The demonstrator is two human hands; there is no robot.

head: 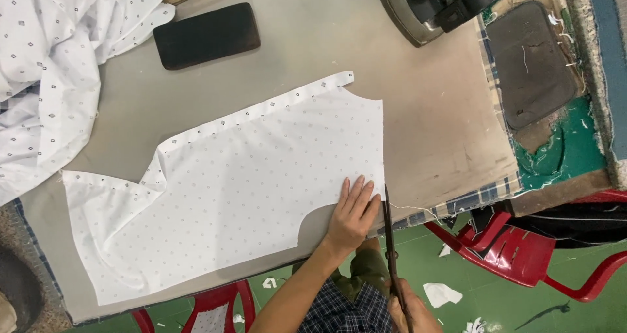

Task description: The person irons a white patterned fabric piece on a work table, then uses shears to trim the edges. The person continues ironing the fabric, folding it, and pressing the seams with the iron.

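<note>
1. Both hands work at the near edge of the tabletop (pixel 418 111). The left hand (pixel 353 214) lies open and flat, fingers spread, pressing down the lower right corner of a white dotted fabric piece (pixel 248 183).
2. The right hand (pixel 408 307) is closed around the handles of a pair of scissors (pixel 390 235), low in the view and partly cut off by the frame's bottom edge. The blades point away from the person, running just beside the fabric's right edge, with the tip near the left hand's fingertips.
3. The fabric piece lies spread flat in the middle of the tabletop; a folded strip with darker dots runs along its upper edge, and a curved cut-out shows along its lower edge.
4. Risks, as I judge them: the blades sit very close to the left hand's little finger, so a hurried snip could nick it. The hand pins only one corner, so the loose cloth could shift or pucker under the blades and leave a wavering edge. Whether the blades are parted I cannot tell; they look nearly closed.
5. Around them: a dark rectangular block (pixel 206 35) lies at the far side, an iron (pixel 437 6) rests at the top right, and more dotted cloth (pixel 52 78) is heaped at the left. A red plastic chair (pixel 522 251) stands on the green floor, where white scraps (pixel 441 294) lie.
</note>
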